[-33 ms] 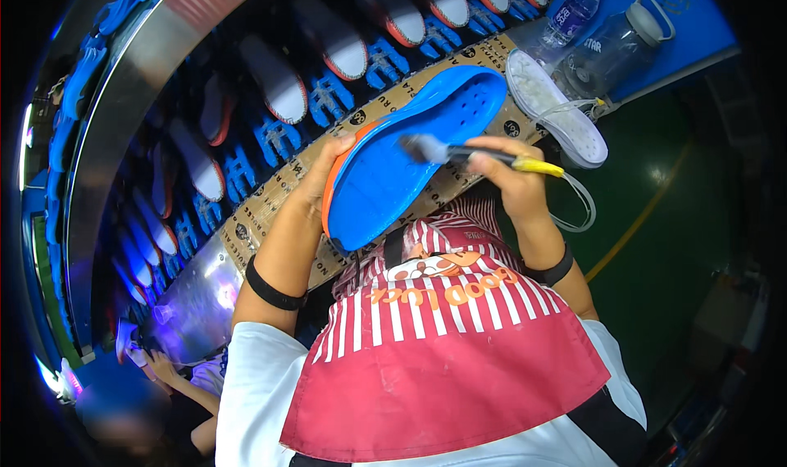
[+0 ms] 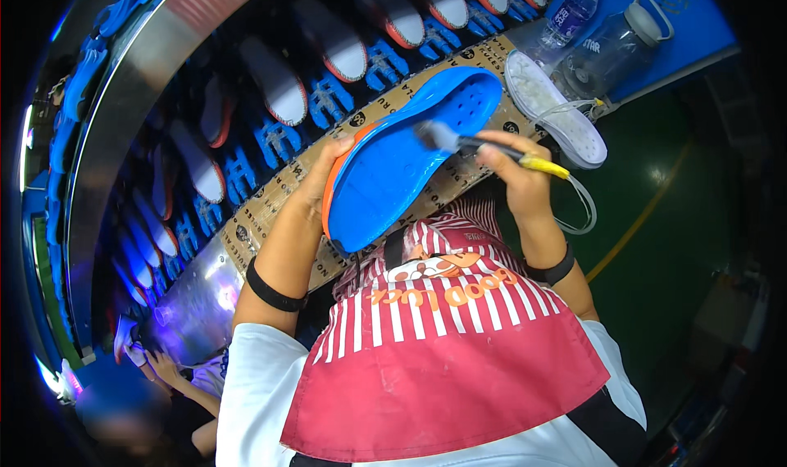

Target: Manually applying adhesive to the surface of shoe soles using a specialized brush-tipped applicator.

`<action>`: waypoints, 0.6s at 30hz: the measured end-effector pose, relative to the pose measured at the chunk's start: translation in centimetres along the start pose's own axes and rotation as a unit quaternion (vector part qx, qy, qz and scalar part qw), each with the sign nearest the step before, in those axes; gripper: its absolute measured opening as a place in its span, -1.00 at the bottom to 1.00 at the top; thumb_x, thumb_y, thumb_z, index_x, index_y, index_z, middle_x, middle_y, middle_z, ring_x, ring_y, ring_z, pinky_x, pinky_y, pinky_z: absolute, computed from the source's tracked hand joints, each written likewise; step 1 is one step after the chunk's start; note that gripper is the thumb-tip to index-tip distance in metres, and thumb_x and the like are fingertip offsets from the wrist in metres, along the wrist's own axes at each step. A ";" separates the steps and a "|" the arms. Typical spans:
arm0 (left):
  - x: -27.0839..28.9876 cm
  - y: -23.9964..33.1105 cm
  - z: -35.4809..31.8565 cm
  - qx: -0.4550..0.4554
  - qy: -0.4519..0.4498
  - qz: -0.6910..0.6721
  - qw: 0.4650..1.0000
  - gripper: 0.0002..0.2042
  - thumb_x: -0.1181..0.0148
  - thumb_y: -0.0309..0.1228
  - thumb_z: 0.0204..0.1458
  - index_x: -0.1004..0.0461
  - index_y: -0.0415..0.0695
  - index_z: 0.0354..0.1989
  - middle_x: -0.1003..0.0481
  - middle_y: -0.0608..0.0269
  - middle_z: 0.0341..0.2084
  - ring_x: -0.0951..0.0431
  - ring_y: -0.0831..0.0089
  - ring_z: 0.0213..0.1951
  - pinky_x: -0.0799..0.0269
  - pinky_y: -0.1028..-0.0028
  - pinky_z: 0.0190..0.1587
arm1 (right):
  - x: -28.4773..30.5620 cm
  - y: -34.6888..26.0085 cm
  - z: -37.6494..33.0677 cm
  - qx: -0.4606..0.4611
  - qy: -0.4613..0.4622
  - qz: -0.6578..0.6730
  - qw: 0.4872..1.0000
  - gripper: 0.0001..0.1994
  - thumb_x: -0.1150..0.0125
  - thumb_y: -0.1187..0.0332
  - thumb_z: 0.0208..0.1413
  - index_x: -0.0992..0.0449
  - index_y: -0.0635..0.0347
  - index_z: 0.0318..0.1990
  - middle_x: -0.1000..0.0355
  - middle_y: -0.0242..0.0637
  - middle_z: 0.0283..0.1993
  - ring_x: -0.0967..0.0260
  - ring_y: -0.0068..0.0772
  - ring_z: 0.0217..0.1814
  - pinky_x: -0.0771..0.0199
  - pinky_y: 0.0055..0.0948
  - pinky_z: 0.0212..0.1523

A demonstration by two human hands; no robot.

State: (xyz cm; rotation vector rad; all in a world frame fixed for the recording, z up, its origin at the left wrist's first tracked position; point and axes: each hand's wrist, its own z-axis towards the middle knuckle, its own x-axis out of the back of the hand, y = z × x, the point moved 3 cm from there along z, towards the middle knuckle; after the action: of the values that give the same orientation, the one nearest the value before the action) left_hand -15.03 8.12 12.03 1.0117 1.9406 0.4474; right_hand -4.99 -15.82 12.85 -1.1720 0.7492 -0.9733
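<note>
My left hand (image 2: 328, 168) grips a blue shoe sole (image 2: 385, 180) by its orange-trimmed side edge, with the hollow inner face turned up. Small holes show in the sole's upper right end. Closed round the dark handle of a brush (image 2: 443, 137) is my right hand (image 2: 516, 168). The bristles are over the middle of the sole and blurred; whether they touch it I cannot tell. A yellow piece with a pale cord sits at the handle's rear end.
Printed brown cardboard (image 2: 344, 139) covers the ledge behind the sole. A white sole (image 2: 553, 111) lies at its right end, near a bottle (image 2: 571, 15) and a clear jug (image 2: 615, 45). Shoe uppers (image 2: 332, 37) and blue pieces line the rack. Another person's hand (image 2: 164, 369) shows lower left.
The brush and my right hand have shifted a little up and right, toward the end of the sole with the holes. My left hand keeps its hold.
</note>
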 end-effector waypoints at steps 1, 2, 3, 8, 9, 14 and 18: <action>0.1 -0.2 0.2 -0.001 -0.004 0.004 1.000 -0.31 -0.11 0.01 -0.13 -0.26 -0.13 0.16 -0.39 -0.03 0.02 -0.46 0.09 -0.03 -0.41 0.13 0.02 | 0.6 0.0 0.3 0.008 0.058 -0.014 0.998 -0.79 -0.25 0.43 -0.02 -0.56 0.37 -0.24 -0.51 -0.28 -0.44 -0.42 -0.60 -0.43 -0.39 -0.64 -0.39; 0.3 -0.4 0.4 -0.009 0.005 -0.009 1.000 -0.30 -0.12 0.01 -0.14 -0.25 -0.13 0.17 -0.38 -0.04 0.03 -0.46 0.09 -0.02 -0.41 0.14 0.03 | 1.0 0.0 0.5 -0.004 0.090 -0.047 0.995 -0.79 -0.25 0.43 -0.02 -0.56 0.37 -0.24 -0.52 -0.26 -0.41 -0.43 -0.59 -0.40 -0.40 -0.62 -0.37; 0.5 -0.4 0.6 -0.019 0.012 -0.020 1.000 -0.29 -0.13 0.02 -0.15 -0.24 -0.14 0.18 -0.38 -0.04 0.03 -0.46 0.10 -0.01 -0.42 0.14 0.03 | 1.1 -0.6 0.5 -0.005 0.092 -0.071 0.993 -0.80 -0.26 0.45 -0.05 -0.56 0.36 -0.25 -0.52 -0.23 -0.41 -0.44 -0.52 -0.41 -0.41 -0.57 -0.37; -1.2 -0.7 1.4 -0.091 -0.105 0.036 0.990 -0.22 -0.14 0.05 -0.18 -0.17 -0.15 0.22 -0.33 0.01 0.10 -0.41 0.13 0.06 -0.33 0.21 0.12 | 0.8 -3.8 -0.4 0.187 -0.049 -0.113 0.975 -0.77 -0.32 0.52 -0.19 -0.54 0.36 -0.29 -0.47 -0.14 -0.47 -0.41 -0.30 -0.48 -0.34 -0.46 -0.43; -1.7 -0.4 1.5 -0.113 -0.103 0.042 0.987 -0.20 -0.14 0.05 -0.19 -0.16 -0.16 0.23 -0.32 0.02 0.11 -0.39 0.14 0.08 -0.30 0.21 0.15 | 1.7 -4.2 -0.7 0.122 -0.034 -0.096 0.987 -0.77 -0.31 0.51 -0.17 -0.54 0.37 -0.28 -0.47 -0.16 -0.47 -0.42 -0.33 -0.47 -0.35 -0.48 -0.42; -8.3 5.1 0.5 -0.251 -0.145 0.072 0.954 -0.15 -0.11 0.09 -0.21 -0.10 -0.16 0.26 -0.28 0.02 0.14 -0.34 0.16 0.12 -0.24 0.22 0.18 | 5.5 -3.4 -1.7 0.034 0.115 -0.007 0.993 -0.77 -0.26 0.48 -0.08 -0.54 0.38 -0.22 -0.51 -0.20 -0.39 -0.44 -0.51 -0.39 -0.39 -0.59 -0.32; -14.2 12.5 1.0 -0.391 -0.173 0.083 0.900 -0.29 0.12 0.02 -0.04 -0.08 -0.18 0.25 -0.27 0.00 0.13 -0.34 0.16 0.11 -0.27 0.22 0.15 | 6.4 -3.4 -2.9 -0.017 0.138 0.029 0.990 -0.76 -0.25 0.47 -0.05 -0.54 0.39 -0.19 -0.51 -0.22 -0.39 -0.43 -0.53 -0.41 -0.40 -0.61 -0.29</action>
State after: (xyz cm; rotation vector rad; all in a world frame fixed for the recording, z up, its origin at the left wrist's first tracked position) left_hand -4.15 4.36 27.07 0.6535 1.1763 0.9753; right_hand -5.71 -23.19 15.45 -1.0505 1.0183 -1.0911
